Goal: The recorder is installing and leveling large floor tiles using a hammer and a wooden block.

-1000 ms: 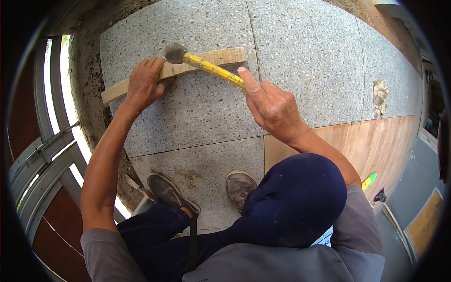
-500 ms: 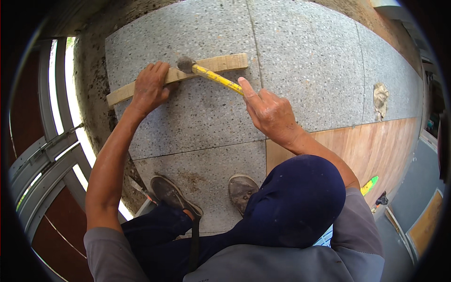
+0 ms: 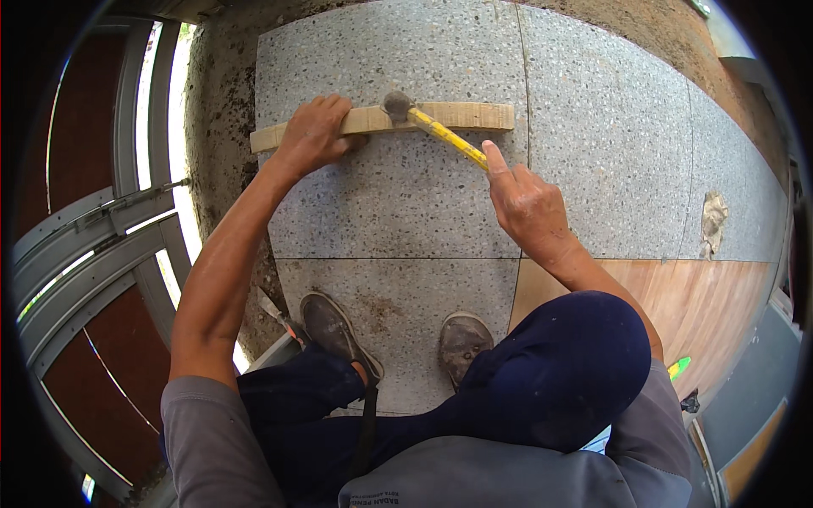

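Left hand (image 3: 315,131) has its fingers clamped over a pale, long wooden batten (image 3: 478,117), left of the batten's middle. Right hand (image 3: 529,203), on the near side of the batten, is gripping a yellow-handled mallet with a dark round head (image 3: 445,133). Head's right over the batten, can't tell if they're touching. Grey speckled tiles (image 3: 398,203) under the batten, crumpled beige rag (image 3: 714,222) well off to its right.
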Motion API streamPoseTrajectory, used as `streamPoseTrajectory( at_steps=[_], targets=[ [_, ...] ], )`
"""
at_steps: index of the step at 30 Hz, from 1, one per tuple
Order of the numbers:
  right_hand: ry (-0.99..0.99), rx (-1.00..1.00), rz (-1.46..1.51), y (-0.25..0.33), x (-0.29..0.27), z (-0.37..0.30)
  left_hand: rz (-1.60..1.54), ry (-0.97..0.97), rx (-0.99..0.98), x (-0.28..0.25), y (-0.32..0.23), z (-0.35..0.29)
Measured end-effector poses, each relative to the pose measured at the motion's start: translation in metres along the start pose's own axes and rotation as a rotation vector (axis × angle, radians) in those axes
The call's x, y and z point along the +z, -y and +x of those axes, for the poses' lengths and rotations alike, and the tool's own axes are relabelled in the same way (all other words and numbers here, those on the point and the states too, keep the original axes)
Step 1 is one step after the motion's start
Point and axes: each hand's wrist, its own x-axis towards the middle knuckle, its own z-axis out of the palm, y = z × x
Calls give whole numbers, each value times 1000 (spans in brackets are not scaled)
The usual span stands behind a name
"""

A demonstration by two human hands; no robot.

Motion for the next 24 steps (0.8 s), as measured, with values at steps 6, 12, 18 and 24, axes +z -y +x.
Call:
streamPoseTrajectory(
  at_steps=[6, 12, 18, 24],
  targets=[
    [-5, -14, -11, 3, -9, 3, 80, 76, -48, -3, 0, 0],
    [-50, -62, 59, 10, -3, 10, 86, 104, -62, -4, 2, -3],
    [-92, -80, 63, 11, -11, 15, 76, 45, -34, -2, 3, -1],
    [8, -37, 42, 7, -5, 12, 120, 133, -71, -8, -1, 4]
  ],
)
